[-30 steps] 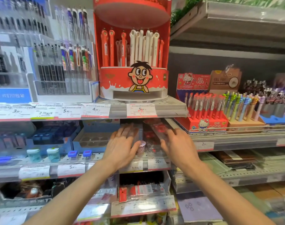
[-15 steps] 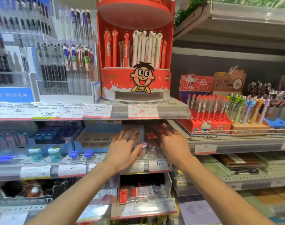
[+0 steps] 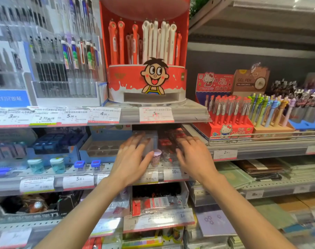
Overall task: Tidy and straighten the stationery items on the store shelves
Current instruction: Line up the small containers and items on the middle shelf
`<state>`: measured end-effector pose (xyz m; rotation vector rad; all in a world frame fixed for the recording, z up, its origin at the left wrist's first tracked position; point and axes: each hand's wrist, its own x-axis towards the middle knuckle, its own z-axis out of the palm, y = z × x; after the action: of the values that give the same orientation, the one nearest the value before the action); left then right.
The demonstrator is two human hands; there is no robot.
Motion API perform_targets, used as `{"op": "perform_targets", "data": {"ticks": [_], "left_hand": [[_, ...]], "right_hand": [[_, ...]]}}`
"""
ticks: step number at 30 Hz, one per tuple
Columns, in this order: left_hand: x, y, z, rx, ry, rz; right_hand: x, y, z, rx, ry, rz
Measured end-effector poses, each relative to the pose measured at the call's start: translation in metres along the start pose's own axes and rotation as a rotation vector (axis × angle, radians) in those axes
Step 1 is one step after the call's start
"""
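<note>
Both my hands reach into the middle shelf under the red cartoon pen display. My left hand lies flat with spread fingers against a clear plastic box. A small pink-capped item stands just off its thumb. My right hand rests with fingers apart on clear packets with red labels. Neither hand is closed around anything. What lies under the palms is hidden.
A blue tray with round holes sits left of my hands, with small blue-capped and teal containers in front. A Hello Kitty pen box and pastel pens stand on the wire shelf at right. Price tags line the shelf edges.
Both hands have pushed a little deeper into the shelf and closer together; the right hand moved left onto the red-labelled packets. The view shifted slightly.
</note>
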<state>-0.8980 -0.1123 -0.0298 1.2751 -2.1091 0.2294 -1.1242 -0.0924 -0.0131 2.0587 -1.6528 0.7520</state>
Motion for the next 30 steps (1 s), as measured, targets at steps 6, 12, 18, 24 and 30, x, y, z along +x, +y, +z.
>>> {"op": "perform_targets", "data": {"ticks": [6, 12, 18, 24, 30], "left_hand": [[-0.054, 0.006, -0.006, -0.281, 0.227, -0.071], [-0.122, 0.008, 0.012, -0.38, 0.265, -0.199], [-0.179, 0.003, 0.063, -0.416, 0.073, -0.422], [-0.184, 0.002, 0.099, -0.3, -0.113, -0.424], [-0.162, 0.006, 0.117, -0.111, -0.273, -0.31]], "right_hand": [[-0.068, -0.012, 0.0, 0.349, 0.132, 0.082], [-0.132, -0.019, 0.034, 0.549, 0.031, 0.267], [-0.169, -0.011, 0.076, 0.561, -0.156, 0.386], [-0.164, -0.007, 0.098, 0.474, -0.306, 0.312], [-0.138, -0.008, 0.125, 0.335, -0.465, 0.125]]}}
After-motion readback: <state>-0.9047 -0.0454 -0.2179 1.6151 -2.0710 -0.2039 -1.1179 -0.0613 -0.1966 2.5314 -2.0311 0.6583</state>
